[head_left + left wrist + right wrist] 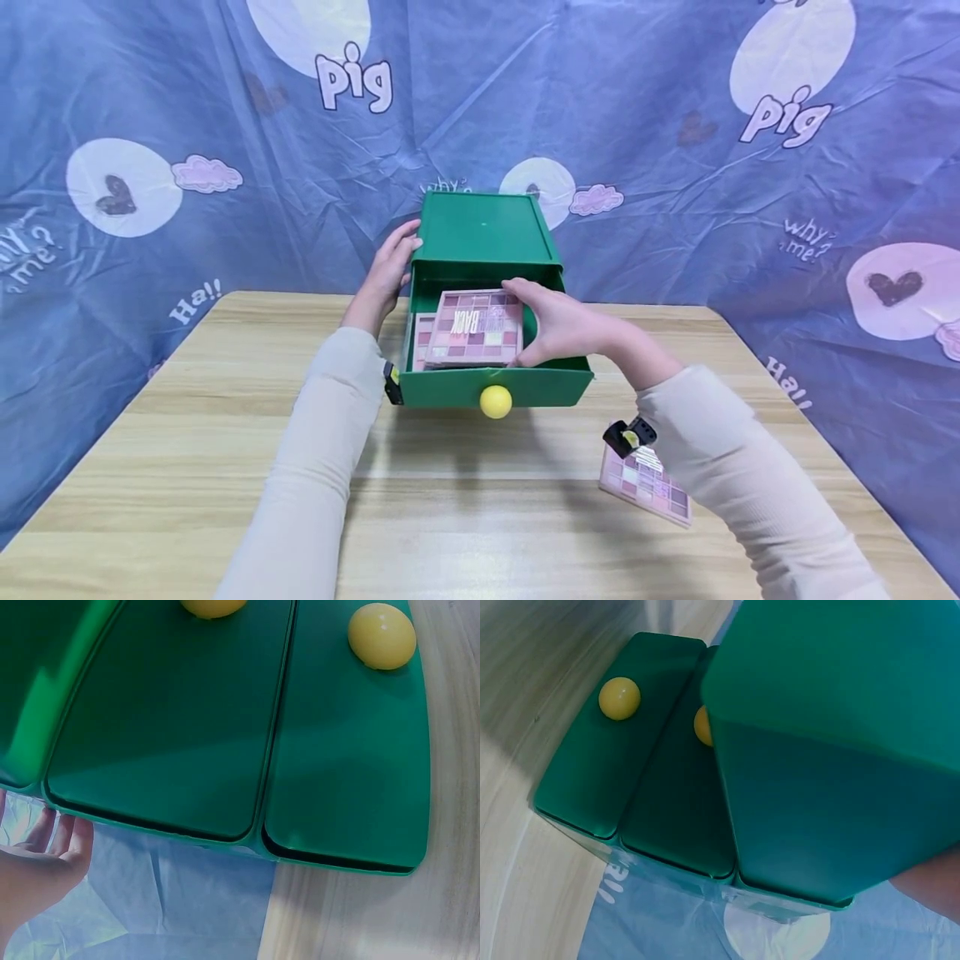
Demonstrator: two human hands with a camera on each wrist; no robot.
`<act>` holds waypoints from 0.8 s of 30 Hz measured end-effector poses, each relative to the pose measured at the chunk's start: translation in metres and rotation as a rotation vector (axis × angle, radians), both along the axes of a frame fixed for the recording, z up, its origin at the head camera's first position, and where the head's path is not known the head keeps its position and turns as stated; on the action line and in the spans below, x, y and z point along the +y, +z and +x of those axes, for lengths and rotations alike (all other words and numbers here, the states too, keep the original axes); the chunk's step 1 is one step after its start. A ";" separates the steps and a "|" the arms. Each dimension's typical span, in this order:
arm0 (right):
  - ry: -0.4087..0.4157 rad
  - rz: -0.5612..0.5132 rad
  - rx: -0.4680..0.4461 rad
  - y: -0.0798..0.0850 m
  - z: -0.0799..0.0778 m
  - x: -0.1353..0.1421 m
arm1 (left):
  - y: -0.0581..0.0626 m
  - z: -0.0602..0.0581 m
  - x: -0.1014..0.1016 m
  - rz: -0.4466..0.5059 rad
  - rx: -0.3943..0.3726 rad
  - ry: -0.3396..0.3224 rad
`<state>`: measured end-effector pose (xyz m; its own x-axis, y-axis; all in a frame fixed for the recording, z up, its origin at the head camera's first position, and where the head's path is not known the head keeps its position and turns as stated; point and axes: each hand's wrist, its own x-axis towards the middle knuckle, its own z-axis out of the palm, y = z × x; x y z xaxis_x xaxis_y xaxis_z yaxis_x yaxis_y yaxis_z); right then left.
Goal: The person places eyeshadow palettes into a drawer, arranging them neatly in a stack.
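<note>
A green cabinet (483, 225) stands on the table with its top drawer (450, 387) pulled out; the drawer's round knob (496, 402) is yellow. My right hand (566, 323) pinches a pink eyeshadow palette (480, 327) by its right side, thumb at the near edge and fingers at the far edge. That palette is over the drawer's inside, partly above another palette (422, 342) at the left. My left hand (390, 271) rests against the cabinet's left side, fingertips by its top edge. In the left wrist view, that hand (45, 862) touches the cabinet's side.
One more palette (648, 487) lies on the wooden table (225, 467) at the right, partly under my right forearm. Lower drawers (345, 765) with yellow knobs are closed. Behind the table hangs a blue printed cloth (637, 125).
</note>
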<state>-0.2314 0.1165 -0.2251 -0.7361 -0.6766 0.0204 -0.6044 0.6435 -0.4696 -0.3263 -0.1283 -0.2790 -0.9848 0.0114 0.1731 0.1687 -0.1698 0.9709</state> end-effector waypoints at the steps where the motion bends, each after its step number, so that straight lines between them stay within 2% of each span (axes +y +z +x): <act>1: 0.004 0.004 0.003 0.000 0.000 -0.001 | 0.000 0.000 0.000 0.000 0.001 0.001; 9: 0.056 0.025 0.054 -0.006 -0.002 -0.007 | -0.002 -0.001 0.001 -0.011 0.015 -0.003; 24: 0.151 0.120 0.051 -0.014 -0.006 -0.018 | -0.001 0.000 0.001 0.004 0.018 -0.003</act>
